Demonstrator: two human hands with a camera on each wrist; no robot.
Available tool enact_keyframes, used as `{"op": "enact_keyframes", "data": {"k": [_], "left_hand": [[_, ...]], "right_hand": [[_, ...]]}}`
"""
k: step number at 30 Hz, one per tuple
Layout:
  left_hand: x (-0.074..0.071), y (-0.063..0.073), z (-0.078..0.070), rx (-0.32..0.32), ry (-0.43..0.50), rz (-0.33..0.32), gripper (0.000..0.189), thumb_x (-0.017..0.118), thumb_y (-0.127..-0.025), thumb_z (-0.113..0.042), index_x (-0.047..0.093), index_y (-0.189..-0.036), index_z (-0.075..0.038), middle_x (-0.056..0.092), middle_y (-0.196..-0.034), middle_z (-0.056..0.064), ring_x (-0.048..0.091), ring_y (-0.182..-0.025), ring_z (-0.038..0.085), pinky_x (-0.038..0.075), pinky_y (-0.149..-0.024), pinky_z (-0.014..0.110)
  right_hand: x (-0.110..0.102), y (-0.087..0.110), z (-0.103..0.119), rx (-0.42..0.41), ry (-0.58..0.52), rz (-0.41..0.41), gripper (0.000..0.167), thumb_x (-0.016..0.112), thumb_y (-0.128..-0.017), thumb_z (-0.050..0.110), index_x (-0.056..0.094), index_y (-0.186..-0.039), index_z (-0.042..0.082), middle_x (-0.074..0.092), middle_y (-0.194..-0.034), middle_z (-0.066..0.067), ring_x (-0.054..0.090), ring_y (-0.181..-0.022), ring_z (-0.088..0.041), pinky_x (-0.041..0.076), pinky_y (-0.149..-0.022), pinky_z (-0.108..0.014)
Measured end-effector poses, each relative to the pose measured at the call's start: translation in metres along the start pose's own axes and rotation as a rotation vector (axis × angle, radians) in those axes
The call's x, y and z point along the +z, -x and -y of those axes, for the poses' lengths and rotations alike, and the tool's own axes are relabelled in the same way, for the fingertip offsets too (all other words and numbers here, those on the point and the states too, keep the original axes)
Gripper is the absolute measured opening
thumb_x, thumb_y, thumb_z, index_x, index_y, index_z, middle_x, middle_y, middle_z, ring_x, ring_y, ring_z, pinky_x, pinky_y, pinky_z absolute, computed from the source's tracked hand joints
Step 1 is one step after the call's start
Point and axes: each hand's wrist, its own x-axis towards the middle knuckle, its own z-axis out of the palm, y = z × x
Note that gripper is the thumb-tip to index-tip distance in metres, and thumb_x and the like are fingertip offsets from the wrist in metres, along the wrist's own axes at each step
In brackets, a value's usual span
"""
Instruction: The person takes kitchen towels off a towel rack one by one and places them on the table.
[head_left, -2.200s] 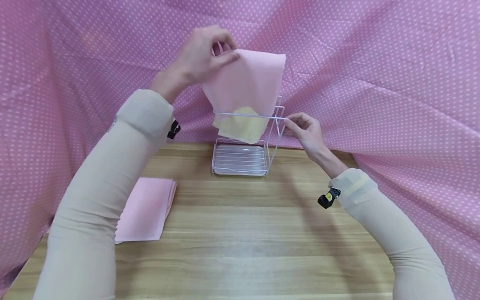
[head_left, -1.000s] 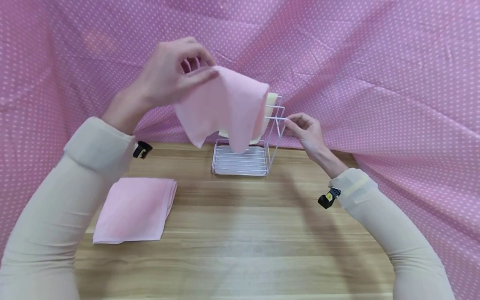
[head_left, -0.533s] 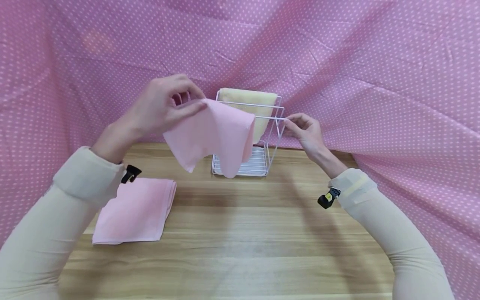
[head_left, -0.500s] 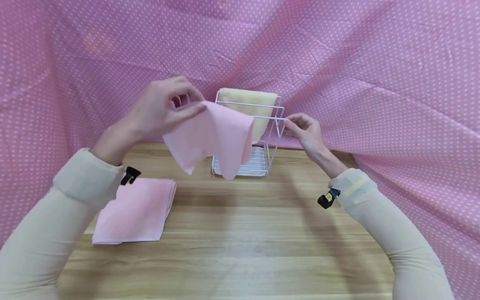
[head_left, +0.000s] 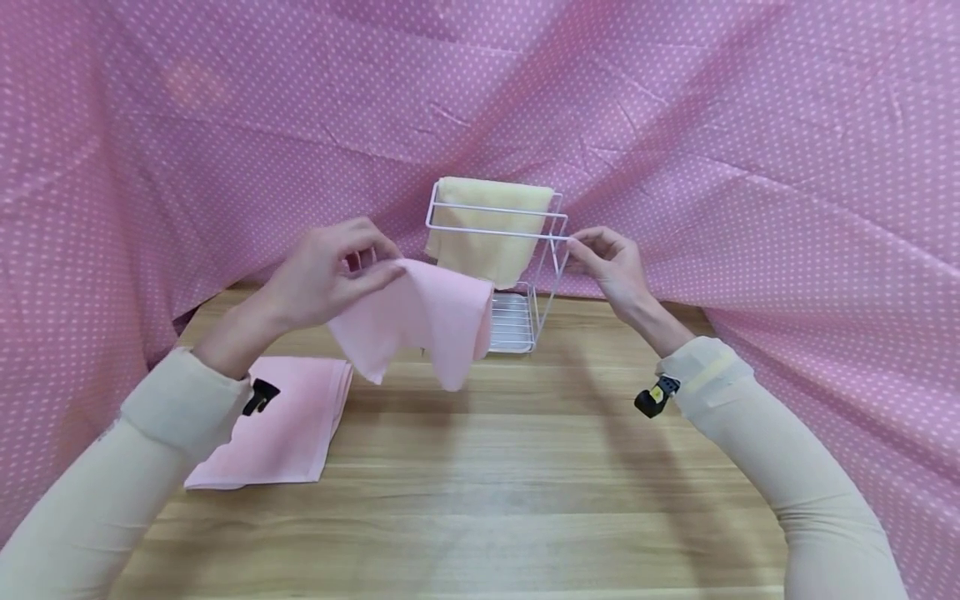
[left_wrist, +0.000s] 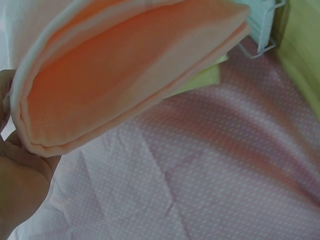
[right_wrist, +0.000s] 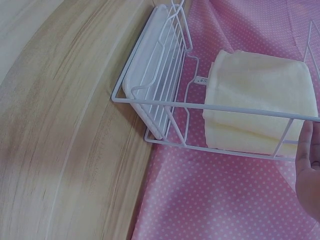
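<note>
My left hand [head_left: 322, 275] pinches the edge of a pink towel [head_left: 442, 321], which hangs in loose folds in front of the wire rack's left side. Up close in the left wrist view, the towel [left_wrist: 100, 90] looks doubled over, its layers gaping. At the top right corner of the white wire rack [head_left: 495, 233], my right hand [head_left: 615, 267] grips the frame between thumb and fingers. A pale yellow towel [head_left: 487, 260] is draped over the rack's rear bar; the right wrist view shows this towel [right_wrist: 260, 90] behind the frame.
On the table's left lies a folded pink towel [head_left: 288, 425], partly covered by my left forearm. A white drip tray [right_wrist: 145, 55] sits in the rack's base. Pink dotted fabric [head_left: 675, 125] drapes behind and beside the wooden table [head_left: 525, 483].
My left hand has brought the pink towel down and leftward, from above the rack to in front of it, uncovering the yellow towel. My right hand stays on the rack.
</note>
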Motion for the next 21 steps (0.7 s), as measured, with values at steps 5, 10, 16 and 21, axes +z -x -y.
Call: {"op": "enact_keyframes", "data": {"k": [5,10,16,21], "left_hand": [[0.015,0.017,0.006,-0.012,0.042,0.032,0.006,0.08,-0.091,-0.003,0.076,-0.095,-0.006,0.068,-0.081,0.001,0.055,-0.072,0.004,0.048,-0.064,0.015],[0.03,0.029,0.009,-0.027,0.077,0.083,0.006,0.078,-0.093,-0.005,0.076,-0.096,-0.009,0.067,-0.082,-0.001,0.055,-0.072,0.005,0.049,-0.065,0.019],[0.043,0.043,0.012,-0.081,0.096,0.136,0.005,0.078,-0.095,-0.008,0.076,-0.097,-0.012,0.066,-0.084,-0.002,0.055,-0.072,0.006,0.05,-0.064,0.021],[0.048,0.054,0.012,-0.108,0.077,0.158,0.004,0.078,-0.095,-0.012,0.075,-0.099,-0.013,0.067,-0.085,-0.005,0.056,-0.073,0.004,0.051,-0.064,0.022]], "right_hand": [[0.0,0.0,0.0,0.001,0.015,-0.002,0.009,0.069,-0.101,0.005,0.074,-0.101,0.013,0.077,-0.092,0.003,0.077,-0.08,-0.012,0.065,-0.079,-0.026],[0.0,0.0,0.001,0.005,0.016,-0.007,0.01,0.07,-0.101,0.005,0.074,-0.101,0.013,0.077,-0.092,0.004,0.076,-0.079,-0.01,0.065,-0.078,-0.026],[0.0,0.0,0.001,0.006,0.006,-0.009,0.01,0.07,-0.1,0.005,0.075,-0.099,0.014,0.077,-0.092,0.004,0.076,-0.079,-0.01,0.065,-0.078,-0.027],[0.0,0.0,0.0,0.009,0.0,-0.007,0.012,0.069,-0.1,0.003,0.074,-0.099,0.014,0.077,-0.091,0.004,0.076,-0.079,-0.01,0.065,-0.077,-0.025]]}}
